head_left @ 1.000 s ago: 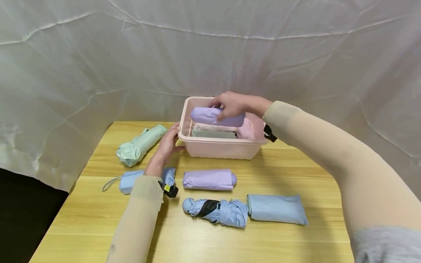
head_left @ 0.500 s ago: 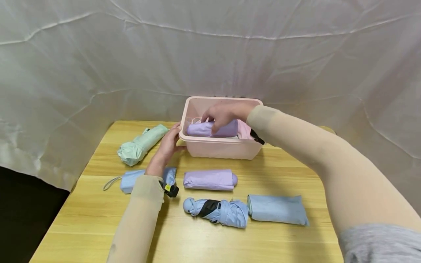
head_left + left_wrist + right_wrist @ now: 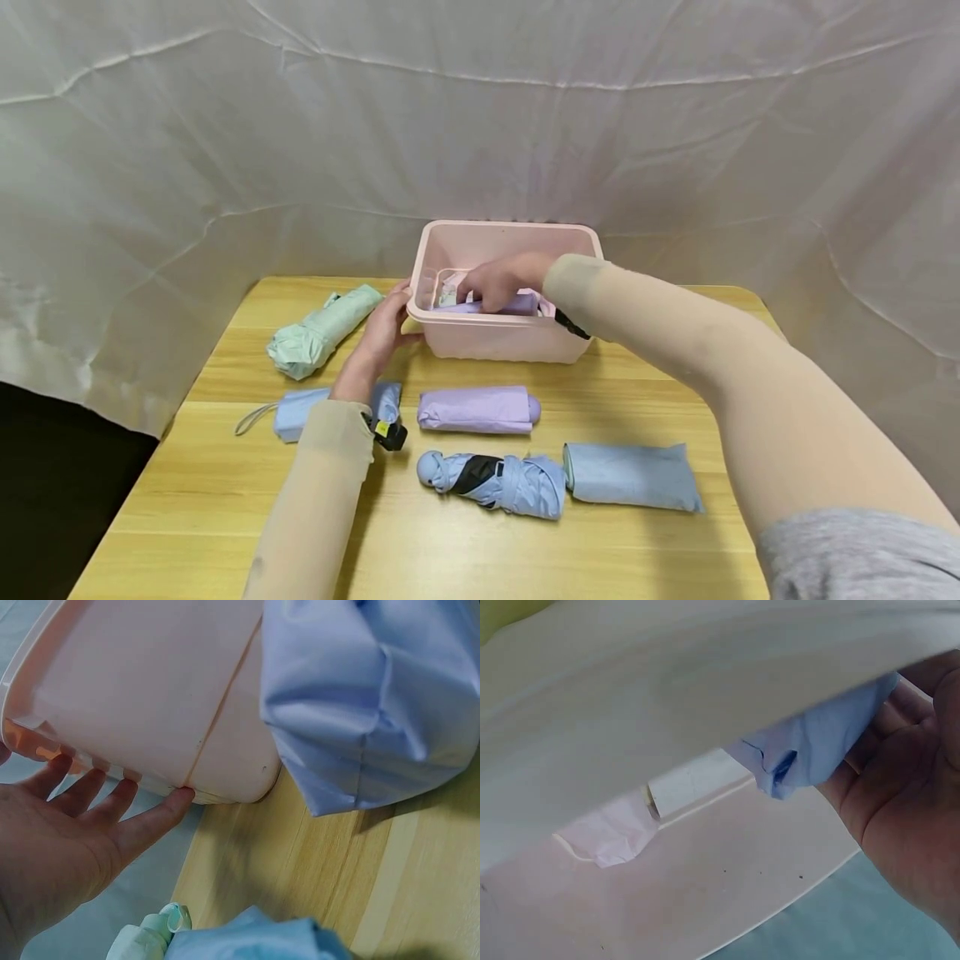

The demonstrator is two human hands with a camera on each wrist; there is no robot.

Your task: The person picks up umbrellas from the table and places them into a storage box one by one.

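Observation:
A pink plastic basket (image 3: 502, 340) stands at the back of the wooden table (image 3: 225, 500). My right hand (image 3: 495, 282) reaches down inside it and grips a folded lilac umbrella (image 3: 522, 305), which lies low among other folded items. In the right wrist view the lilac fabric (image 3: 817, 742) lies against my fingers (image 3: 900, 795) near the basket's inner wall (image 3: 705, 892). My left hand (image 3: 384, 323) rests against the basket's left side. Its fingers (image 3: 150, 821) are straight and touch under the rim (image 3: 112, 761).
On the table lie a mint green umbrella (image 3: 322, 329), a light blue one (image 3: 296, 412) under my left forearm, a lilac one (image 3: 476, 409), a blue one with a black strap (image 3: 491, 482) and a flat light blue pouch (image 3: 632, 477). White cloth hangs behind.
My right hand has lowered the lilac umbrella from above the basket's rim down into the basket. My left hand has stayed against the basket's side.

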